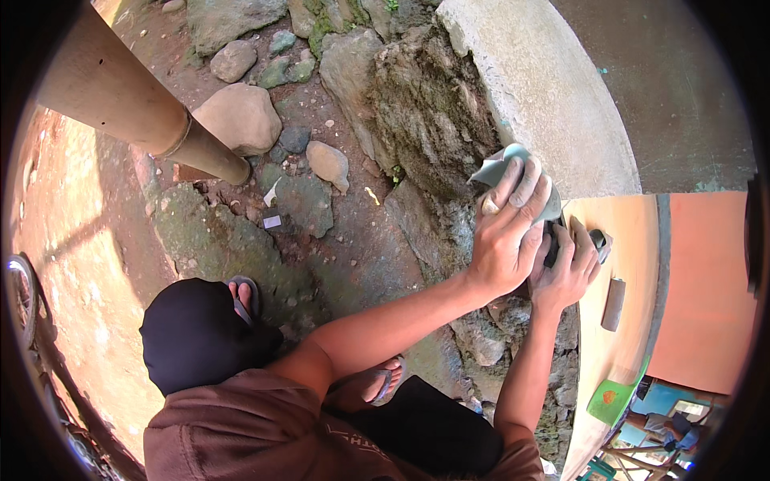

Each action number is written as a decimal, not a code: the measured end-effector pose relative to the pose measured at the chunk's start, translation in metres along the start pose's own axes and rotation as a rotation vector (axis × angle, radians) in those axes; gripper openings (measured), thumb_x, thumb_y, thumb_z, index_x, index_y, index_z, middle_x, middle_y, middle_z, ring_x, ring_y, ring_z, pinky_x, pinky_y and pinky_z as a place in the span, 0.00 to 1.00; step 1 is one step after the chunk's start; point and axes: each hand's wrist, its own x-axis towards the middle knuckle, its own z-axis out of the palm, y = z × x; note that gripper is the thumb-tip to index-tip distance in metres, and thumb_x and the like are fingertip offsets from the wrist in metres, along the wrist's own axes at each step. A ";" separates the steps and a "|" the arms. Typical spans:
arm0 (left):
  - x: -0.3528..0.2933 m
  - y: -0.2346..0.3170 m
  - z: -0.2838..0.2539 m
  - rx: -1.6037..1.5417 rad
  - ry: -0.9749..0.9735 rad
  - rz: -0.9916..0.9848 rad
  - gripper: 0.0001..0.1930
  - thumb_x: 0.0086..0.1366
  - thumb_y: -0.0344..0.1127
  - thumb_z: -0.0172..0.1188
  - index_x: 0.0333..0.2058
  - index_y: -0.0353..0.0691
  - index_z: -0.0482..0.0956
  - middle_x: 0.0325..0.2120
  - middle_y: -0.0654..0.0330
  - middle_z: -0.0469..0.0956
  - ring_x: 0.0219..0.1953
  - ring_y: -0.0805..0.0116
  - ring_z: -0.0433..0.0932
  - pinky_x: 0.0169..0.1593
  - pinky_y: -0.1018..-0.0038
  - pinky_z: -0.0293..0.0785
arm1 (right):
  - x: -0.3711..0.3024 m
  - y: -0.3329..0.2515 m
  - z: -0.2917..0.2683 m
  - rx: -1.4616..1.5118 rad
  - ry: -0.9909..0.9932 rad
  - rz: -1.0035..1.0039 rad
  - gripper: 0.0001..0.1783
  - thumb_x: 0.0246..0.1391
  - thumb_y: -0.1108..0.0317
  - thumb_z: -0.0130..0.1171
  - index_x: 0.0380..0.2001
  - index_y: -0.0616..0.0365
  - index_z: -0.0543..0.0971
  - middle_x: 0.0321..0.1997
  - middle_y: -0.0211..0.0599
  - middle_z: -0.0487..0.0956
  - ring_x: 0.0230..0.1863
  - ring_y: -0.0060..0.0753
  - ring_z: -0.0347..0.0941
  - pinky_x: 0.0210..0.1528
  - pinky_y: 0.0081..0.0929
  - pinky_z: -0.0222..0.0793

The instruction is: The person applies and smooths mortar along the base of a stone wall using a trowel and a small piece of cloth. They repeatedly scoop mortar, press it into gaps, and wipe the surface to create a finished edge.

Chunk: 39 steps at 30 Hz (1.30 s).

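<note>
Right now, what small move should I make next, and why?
I'd perhaps ease the sheet lightly against the dark piece: the left hand grips the sheet close beside it, and the right hand holds the piece. Whether they already touch is hidden.

Matt sheet [491, 170], rough rock [429, 104], smooth bamboo [120, 92].

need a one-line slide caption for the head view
Left hand gripping a curled grey-green sheet beside the right hand, which holds a dark, partly hidden object, near a rough brown rock.
</note>
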 end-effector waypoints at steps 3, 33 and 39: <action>0.060 -0.023 0.001 0.073 0.105 0.082 0.25 0.75 0.36 0.47 0.68 0.37 0.68 0.70 0.48 0.64 0.76 0.48 0.54 0.73 0.49 0.46 | 0.005 -0.002 -0.001 0.014 -0.010 0.000 0.15 0.49 0.67 0.69 0.42 0.45 0.82 0.53 0.30 0.80 0.47 0.38 0.78 0.52 0.39 0.70; 0.126 -0.016 -0.022 -0.028 0.126 -0.095 0.23 0.78 0.37 0.44 0.66 0.31 0.68 0.70 0.41 0.61 0.75 0.49 0.54 0.77 0.59 0.45 | 0.004 -0.002 -0.005 0.041 -0.017 0.019 0.16 0.49 0.68 0.68 0.43 0.47 0.83 0.54 0.32 0.80 0.49 0.41 0.77 0.55 0.40 0.69; 0.051 -0.005 -0.003 0.018 0.117 -0.076 0.25 0.76 0.31 0.43 0.69 0.29 0.63 0.71 0.37 0.58 0.75 0.40 0.51 0.75 0.47 0.45 | 0.006 -0.004 -0.001 0.024 -0.013 0.012 0.16 0.48 0.67 0.68 0.43 0.46 0.82 0.54 0.31 0.80 0.49 0.41 0.77 0.54 0.41 0.70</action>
